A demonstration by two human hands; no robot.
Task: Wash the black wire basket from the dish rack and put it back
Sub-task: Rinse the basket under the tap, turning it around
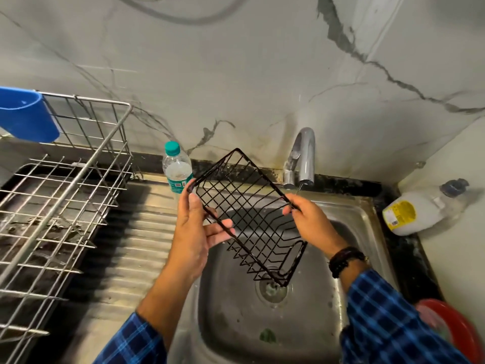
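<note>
The black wire basket point(246, 214) hangs tilted over the steel sink point(349, 214), its open side facing me. My left hand point(195, 229) holds its left rim, thumb on the upper corner and fingers under the wire edge. My right hand point(312, 222) pinches the right rim near the tap. The chrome tap point(301, 158) stands just behind the basket; a thin trickle shows at its spout. The silver dish rack point(60, 195) stands on the drainboard at the left.
A clear water bottle point(177, 168) with a teal cap stands behind the basket's left corner. A blue plastic holder point(26, 114) hangs on the rack's back. A white soap bottle point(420, 208) lies on the right counter. A red bowl point(456, 332) sits at the lower right.
</note>
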